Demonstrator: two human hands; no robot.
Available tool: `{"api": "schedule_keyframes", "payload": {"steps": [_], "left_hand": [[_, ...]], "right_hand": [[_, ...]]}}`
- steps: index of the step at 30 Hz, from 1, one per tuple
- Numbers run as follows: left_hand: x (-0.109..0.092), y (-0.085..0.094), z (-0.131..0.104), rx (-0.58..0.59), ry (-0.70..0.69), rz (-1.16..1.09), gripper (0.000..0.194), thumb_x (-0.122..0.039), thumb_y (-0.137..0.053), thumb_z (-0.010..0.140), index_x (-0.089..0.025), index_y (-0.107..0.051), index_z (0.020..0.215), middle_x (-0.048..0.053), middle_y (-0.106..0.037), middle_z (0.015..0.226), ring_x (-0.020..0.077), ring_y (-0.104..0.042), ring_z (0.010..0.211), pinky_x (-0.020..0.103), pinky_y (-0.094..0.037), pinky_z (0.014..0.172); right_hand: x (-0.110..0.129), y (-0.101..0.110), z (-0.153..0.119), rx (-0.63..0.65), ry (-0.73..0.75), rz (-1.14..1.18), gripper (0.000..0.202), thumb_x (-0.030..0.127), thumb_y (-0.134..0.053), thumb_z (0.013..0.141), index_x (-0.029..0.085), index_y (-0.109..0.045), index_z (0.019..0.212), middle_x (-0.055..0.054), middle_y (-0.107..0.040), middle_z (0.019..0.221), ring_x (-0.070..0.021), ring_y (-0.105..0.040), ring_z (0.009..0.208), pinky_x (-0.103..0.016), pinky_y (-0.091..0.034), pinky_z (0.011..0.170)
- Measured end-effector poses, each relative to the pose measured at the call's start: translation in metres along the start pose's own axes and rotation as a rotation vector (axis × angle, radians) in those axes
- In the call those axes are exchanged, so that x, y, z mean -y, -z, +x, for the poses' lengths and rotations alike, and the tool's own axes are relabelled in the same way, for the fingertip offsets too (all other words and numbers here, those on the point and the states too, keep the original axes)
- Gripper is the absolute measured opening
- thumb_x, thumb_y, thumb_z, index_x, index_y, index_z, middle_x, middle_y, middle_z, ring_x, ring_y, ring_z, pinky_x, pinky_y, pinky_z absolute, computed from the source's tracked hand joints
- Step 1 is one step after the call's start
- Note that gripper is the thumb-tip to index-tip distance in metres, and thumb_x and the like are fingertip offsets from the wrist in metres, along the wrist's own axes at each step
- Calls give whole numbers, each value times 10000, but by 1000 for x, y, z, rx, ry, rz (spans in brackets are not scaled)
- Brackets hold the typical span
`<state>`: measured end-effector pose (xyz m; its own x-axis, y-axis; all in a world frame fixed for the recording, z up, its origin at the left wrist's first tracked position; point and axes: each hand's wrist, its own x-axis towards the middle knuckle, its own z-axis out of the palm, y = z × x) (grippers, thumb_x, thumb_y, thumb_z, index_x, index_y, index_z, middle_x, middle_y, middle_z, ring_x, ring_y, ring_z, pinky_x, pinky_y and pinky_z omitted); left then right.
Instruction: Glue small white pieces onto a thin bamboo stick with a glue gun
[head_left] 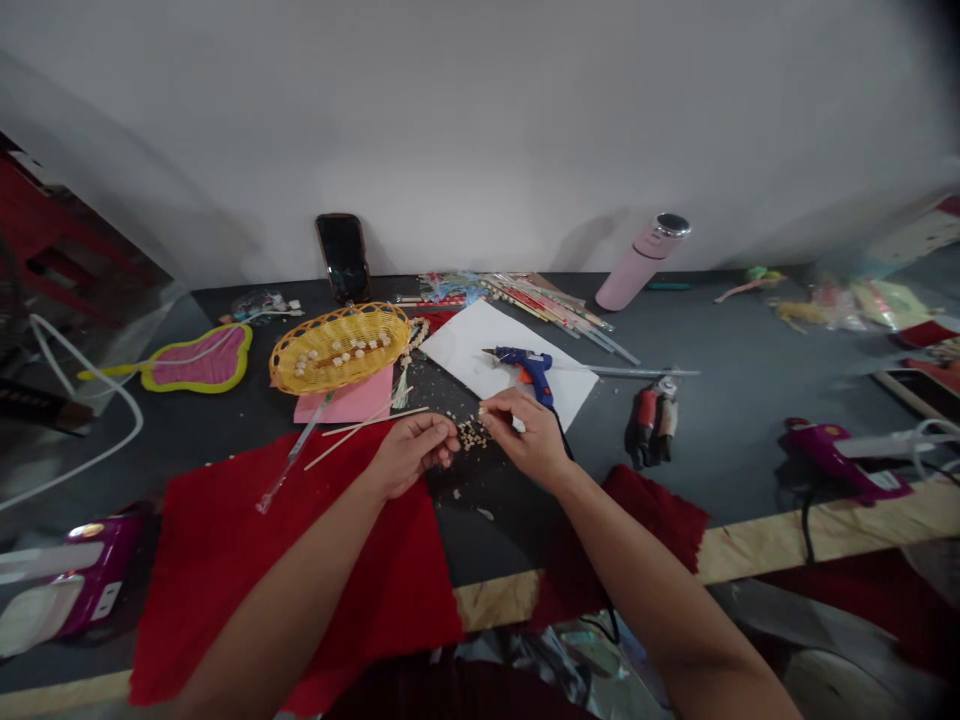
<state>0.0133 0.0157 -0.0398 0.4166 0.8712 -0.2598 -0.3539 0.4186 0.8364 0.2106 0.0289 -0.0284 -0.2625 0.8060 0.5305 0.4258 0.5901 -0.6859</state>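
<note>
My left hand (pixel 417 450) is curled closed beside a small pile of pale beads (pixel 472 434) on the dark table; whatever lies in its fingers is hidden. Across the pile, my right hand (pixel 529 432) pinches a tiny pale bead (pixel 482 411) between thumb and fingertips. A blue glue gun (pixel 523 362) rests on a white sheet (pixel 469 345) just beyond that hand. Thin wooden sticks (pixel 352 430) lie left of my left hand. Farther back, a yellow woven basket (pixel 281 375) holds several small whitish bead clusters (pixel 360 347).
Red cloth (pixel 300 560) covers the table's front left. Pliers (pixel 654 420) lie to the right. Along the wall stand a phone (pixel 343 258), a bundle of thin sticks (pixel 547 308) and a pink flask (pixel 637 265). A pink-and-yellow fan (pixel 199 360) lies at left; purple power strips (pixel 840 455) sit at the sides.
</note>
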Motion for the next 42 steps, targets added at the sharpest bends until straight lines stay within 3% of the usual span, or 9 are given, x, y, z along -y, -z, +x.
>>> {"api": "schedule_keyframes", "payload": {"steps": [6, 13, 24, 28, 42], "left_hand": [[-2, 1, 0, -23, -49, -75, 214, -332, -600, 780, -132, -535, 743, 13, -573, 644, 66, -475, 497, 213, -417, 517], [0, -1, 1, -1, -66, -59, 274, -359, -518, 828, -142, -484, 665, -2, -532, 566, 67, -428, 467, 212, -387, 490], [4, 3, -1, 19, -31, 64, 189, -228, -719, 670, -118, -596, 761, 21, -634, 727, 45, -491, 492, 201, -414, 535], [5, 3, 0, 20, 20, 44, 231, -266, -707, 687, -128, -619, 850, 27, -643, 749, 54, -510, 508, 209, -424, 546], [3, 1, -1, 21, -7, 153, 212, -320, -681, 706, -117, -631, 740, 24, -617, 685, 74, -504, 536, 210, -381, 543]], "right_hand": [[1, 0, 1, -9, 0, -20, 105, 220, -556, 831, 190, -609, 917, -38, -588, 782, -124, -528, 654, -250, -456, 571], [3, -4, -1, 75, 9, -5, 126, 219, -536, 841, 202, -611, 940, -48, -601, 837, -121, -563, 689, -234, -481, 581], [2, -7, -2, 158, 103, 12, 136, 206, -546, 838, 202, -603, 961, -62, -609, 879, -136, -588, 774, -256, -504, 663], [1, -9, -3, 188, 152, 1, 146, 202, -537, 846, 205, -603, 976, -60, -622, 878, -144, -591, 825, -271, -508, 725], [1, -12, -4, 225, 205, -4, 184, 192, -524, 854, 200, -601, 1021, -65, -630, 881, -139, -597, 816, -260, -518, 723]]}}
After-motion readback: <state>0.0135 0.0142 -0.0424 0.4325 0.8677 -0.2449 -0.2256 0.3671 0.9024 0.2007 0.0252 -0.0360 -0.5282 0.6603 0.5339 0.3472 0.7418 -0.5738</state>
